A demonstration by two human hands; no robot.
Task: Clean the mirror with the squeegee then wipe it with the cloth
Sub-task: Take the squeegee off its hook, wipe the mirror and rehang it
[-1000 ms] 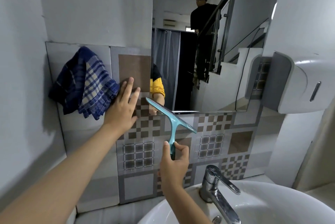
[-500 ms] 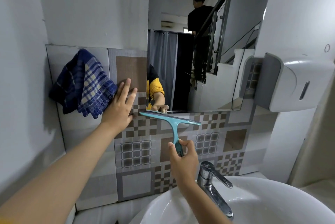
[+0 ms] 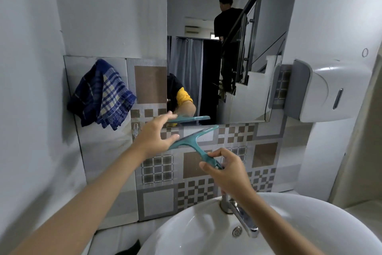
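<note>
left hand (image 3: 154, 135) off the tiles, fingers spread at squeegee (image 3: 191, 141) blade | right hand (image 3: 224, 169) pinches its handle below mirror (image 3: 227, 79) | checked cloth (image 3: 103, 94) hangs left | squeegee pass likely ending, cloth wipe next

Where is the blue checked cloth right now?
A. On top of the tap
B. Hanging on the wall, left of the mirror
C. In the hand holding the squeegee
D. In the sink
B: the cloth hangs on the tiled wall, left of the mirror, and neither hand touches it.
</note>
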